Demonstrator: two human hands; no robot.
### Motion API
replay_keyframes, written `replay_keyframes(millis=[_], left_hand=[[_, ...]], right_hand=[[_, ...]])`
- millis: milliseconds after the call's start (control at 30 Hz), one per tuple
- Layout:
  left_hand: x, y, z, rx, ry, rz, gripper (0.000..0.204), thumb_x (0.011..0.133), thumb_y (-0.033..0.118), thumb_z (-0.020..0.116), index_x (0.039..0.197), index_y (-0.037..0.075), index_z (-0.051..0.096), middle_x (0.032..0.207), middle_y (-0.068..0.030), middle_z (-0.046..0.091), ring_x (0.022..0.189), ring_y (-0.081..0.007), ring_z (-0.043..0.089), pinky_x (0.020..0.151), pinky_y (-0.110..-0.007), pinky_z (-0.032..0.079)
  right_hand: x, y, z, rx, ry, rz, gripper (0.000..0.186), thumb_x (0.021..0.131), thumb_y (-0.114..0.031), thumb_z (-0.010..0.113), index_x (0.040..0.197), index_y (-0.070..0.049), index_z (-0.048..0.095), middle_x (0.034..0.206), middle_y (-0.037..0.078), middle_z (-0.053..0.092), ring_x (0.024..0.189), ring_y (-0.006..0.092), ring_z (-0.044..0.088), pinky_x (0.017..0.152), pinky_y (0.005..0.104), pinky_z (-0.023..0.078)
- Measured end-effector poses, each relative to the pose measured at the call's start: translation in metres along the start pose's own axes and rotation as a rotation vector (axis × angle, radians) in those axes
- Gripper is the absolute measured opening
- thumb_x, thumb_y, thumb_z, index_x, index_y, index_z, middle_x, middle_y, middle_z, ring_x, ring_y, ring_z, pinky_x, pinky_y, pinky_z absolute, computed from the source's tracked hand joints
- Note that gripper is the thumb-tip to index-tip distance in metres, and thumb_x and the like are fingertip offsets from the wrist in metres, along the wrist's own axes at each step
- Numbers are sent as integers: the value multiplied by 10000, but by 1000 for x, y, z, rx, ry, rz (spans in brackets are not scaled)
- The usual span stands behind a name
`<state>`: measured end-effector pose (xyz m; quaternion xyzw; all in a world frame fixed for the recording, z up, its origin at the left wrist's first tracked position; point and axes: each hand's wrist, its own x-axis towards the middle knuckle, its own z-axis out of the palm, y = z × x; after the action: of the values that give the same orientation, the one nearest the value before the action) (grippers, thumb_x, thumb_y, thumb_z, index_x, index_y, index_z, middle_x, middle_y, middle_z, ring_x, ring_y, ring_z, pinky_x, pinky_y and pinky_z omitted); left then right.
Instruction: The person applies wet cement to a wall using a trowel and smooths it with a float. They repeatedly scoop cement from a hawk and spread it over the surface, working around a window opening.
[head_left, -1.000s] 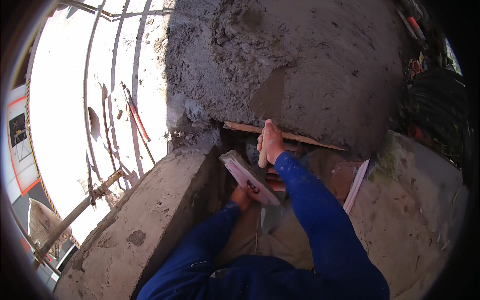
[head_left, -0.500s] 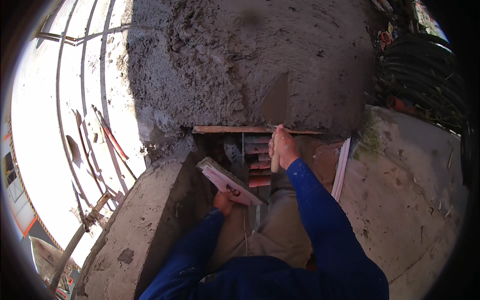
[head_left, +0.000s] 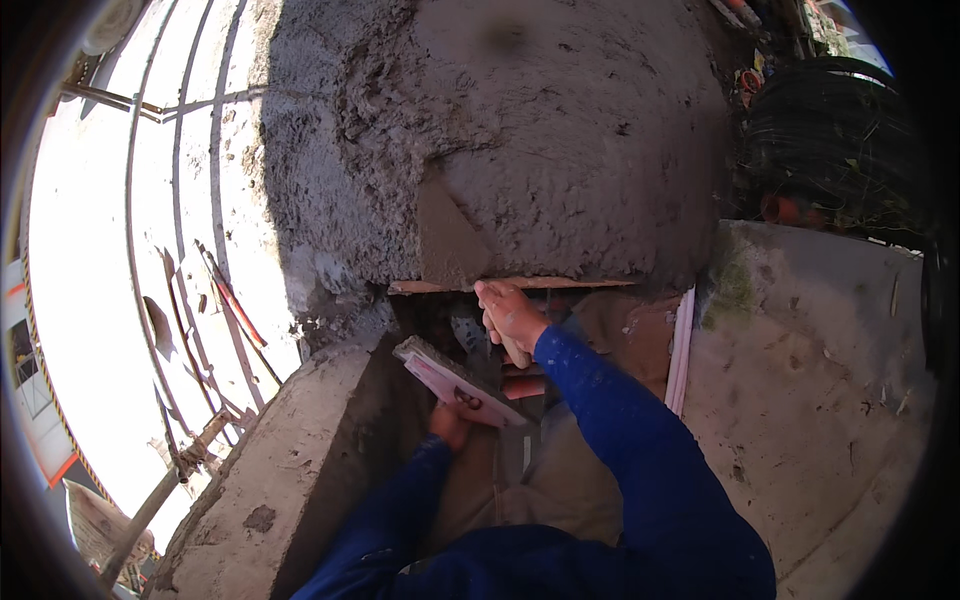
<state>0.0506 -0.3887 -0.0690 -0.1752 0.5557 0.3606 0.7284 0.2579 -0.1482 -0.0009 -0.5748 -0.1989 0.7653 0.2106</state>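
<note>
My right hand (head_left: 513, 318) is closed around the wooden handle of a pointed trowel (head_left: 447, 235), whose blade lies against wet grey mortar (head_left: 560, 130). The blade sits at the mortar's lower left, just above a thin wooden strip (head_left: 570, 283) that runs along the mortar's lower edge. My left hand (head_left: 449, 422) grips a pale, flat mortar board (head_left: 455, 385) from beneath. The board is tilted, with a grey layer on its far edge; its upper face is mostly hidden.
Below the strip is a dark recess with reddish pieces (head_left: 524, 386). A concrete ledge (head_left: 270, 470) rises at left, and a slab (head_left: 800, 400) lies at right beside white strips (head_left: 682, 350). Black coiled hose (head_left: 840, 140) fills the far right. Poles (head_left: 150, 480) stand at far left.
My right hand has moved left with the trowel, and its blade now points up and to the left. The mortar board stays in my left hand. The view has shifted slightly.
</note>
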Motion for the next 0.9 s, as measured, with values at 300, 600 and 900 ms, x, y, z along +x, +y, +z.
replay_keyframes(millis=[300,600,900], left_hand=[[0,-11,-6,-17,35,-18,351,869,-123,478,1178,40,511,1035,-97,544,962,-285,658,987,-482,588],[15,-5,-6,-25,41,10,379,851,-124,478,1189,47,498,1040,-95,557,949,-275,670,981,-496,573],[21,-12,-3,-136,8,83,414,823,-130,493,1198,47,481,1050,-102,550,957,-290,659,1022,-505,565]], right_hand=[[-64,-68,-98,-623,240,-99,420,970,-169,709,1323,-24,534,947,236,674,833,391,688,787,494,524],[22,-132,-119,-577,625,-147,437,962,-117,673,1362,-46,512,1101,232,664,872,363,695,752,477,573],[107,-84,-51,-782,507,-292,514,926,-145,632,1341,53,402,1144,356,650,1007,505,696,870,546,565]])
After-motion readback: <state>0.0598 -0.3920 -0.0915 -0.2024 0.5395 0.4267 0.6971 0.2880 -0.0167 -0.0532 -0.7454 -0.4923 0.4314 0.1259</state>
